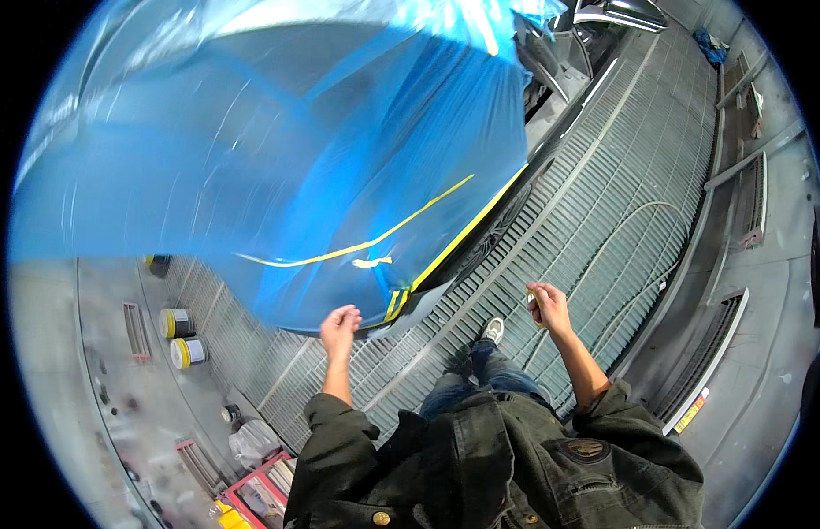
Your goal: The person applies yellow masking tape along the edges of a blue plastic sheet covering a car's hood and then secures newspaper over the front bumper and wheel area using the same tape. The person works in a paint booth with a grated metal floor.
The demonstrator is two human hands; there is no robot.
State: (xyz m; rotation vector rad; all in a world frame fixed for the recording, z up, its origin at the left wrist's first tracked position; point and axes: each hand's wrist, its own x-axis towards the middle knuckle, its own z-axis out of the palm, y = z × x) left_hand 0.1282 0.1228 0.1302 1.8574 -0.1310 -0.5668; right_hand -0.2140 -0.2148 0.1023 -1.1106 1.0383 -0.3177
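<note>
Blue masking film (357,165) drapes over a car in front of me. Strips of yellow masking tape (357,250) cross the film, and a longer yellow strip (472,225) follows its lower edge along the car's side. My left hand (340,325) is at the film's lower edge by the car's corner, fingers curled together; whether they pinch anything is too small to tell. In my right hand (550,308), held out over the floor grating, is a roll of yellow tape (533,305). A short loose-looking tape piece (372,263) sits on the film near the corner.
Metal grating (621,165) covers the floor, and a thin hose (608,244) curves across it at right. Paint cans (188,352) stand at left, near a red-framed rack (258,492). Slatted vents (704,357) line the right wall. Dark car parts (621,13) show at the top.
</note>
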